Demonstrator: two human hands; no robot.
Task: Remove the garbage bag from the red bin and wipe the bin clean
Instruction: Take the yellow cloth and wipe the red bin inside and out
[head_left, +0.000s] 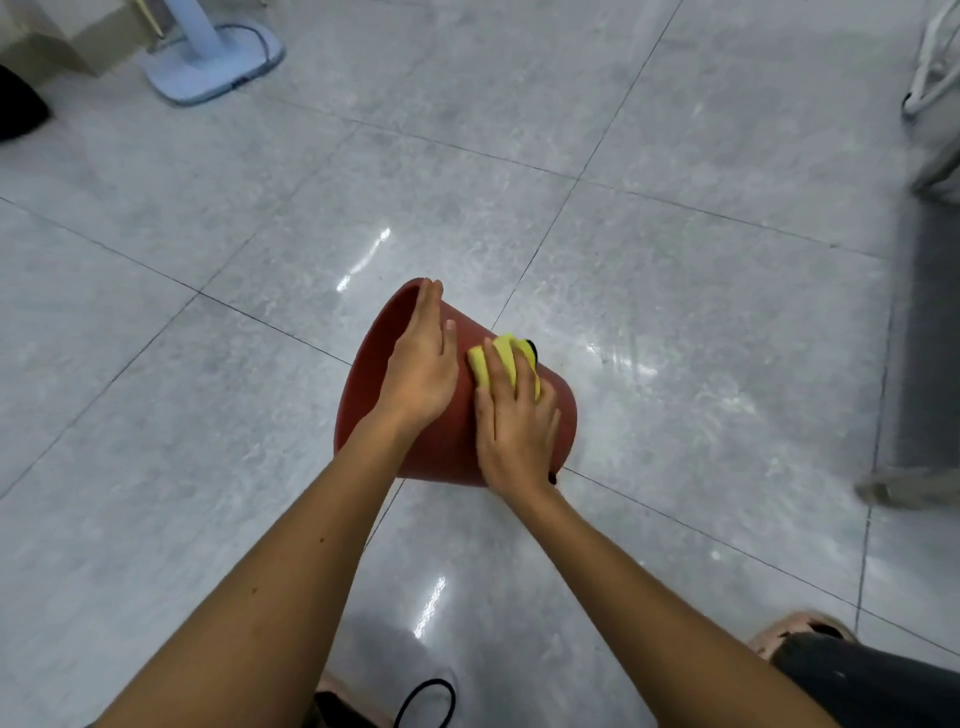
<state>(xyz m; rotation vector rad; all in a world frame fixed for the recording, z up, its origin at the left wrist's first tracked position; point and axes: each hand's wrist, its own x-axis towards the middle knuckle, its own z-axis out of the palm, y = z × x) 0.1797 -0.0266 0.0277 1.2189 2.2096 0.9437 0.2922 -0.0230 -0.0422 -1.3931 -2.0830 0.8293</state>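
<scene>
Fingers (493, 374) flat and straight on both hands: we are at the wiping step, on the outer wall of the red bin (447, 447).
Our right hand (514, 431) presses the yellow cloth (506, 358) to the tipped bin, mid-floor (675, 312); our left hand (421, 374) steadies it near the rim. Next, we judge, turn it to reach unwiped wall.

Bright light; we see glare streaking the floor (208, 415) beyond our left hand (421, 374) and blur far past our right hand (519, 431).
</scene>
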